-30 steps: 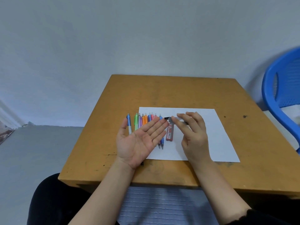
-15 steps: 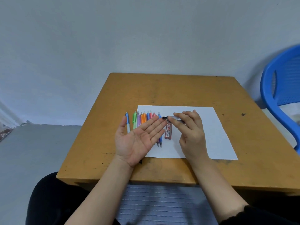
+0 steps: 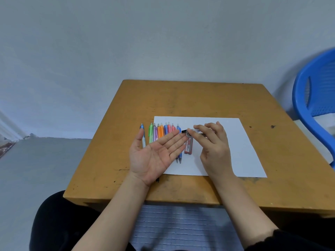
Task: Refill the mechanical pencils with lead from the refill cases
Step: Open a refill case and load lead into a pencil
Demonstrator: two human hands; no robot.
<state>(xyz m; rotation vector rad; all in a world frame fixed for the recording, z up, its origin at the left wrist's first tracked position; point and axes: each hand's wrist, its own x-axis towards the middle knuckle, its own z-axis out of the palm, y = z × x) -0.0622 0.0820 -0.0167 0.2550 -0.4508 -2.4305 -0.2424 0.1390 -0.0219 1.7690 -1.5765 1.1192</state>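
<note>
Change over the last second is slight. The right hand (image 3: 214, 147), its grip pinching a refill case (image 3: 184, 131), has shifted a little toward the left edge of the surface (image 3: 199, 98) and toward its near edge. The case's dark end, earlier just beside the left hand's (image 3: 155, 156) fingertips (image 3: 182, 137), now overlaps them in view; contact cannot be determined. The left hand has drawn marginally toward the near edge as well. The head view has dipped slightly, so the surface and the sheet of paper (image 3: 244, 151) sit higher in the picture than before.
</note>
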